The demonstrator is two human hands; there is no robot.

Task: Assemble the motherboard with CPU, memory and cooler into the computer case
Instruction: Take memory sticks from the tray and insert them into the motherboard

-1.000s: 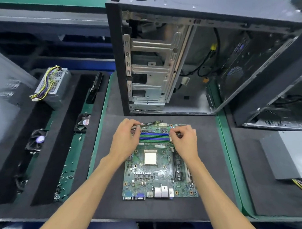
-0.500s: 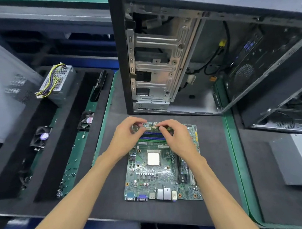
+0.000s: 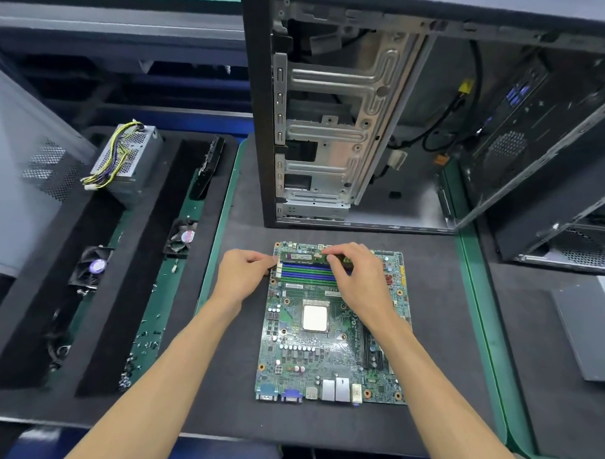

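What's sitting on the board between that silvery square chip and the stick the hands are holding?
In the head view, rows of blue and green memory slots lie between the CPU and the memory stick.

Green memory stick [image 3: 303, 256] lies along motherboard's [image 3: 319, 352] far slots.

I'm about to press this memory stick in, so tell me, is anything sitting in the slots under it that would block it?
Nothing visible does. The memory stick is held by the left hand and right hand at the far edge of the memory slots, whose blue and green channels look empty. The slot directly beneath the stick is hidden.
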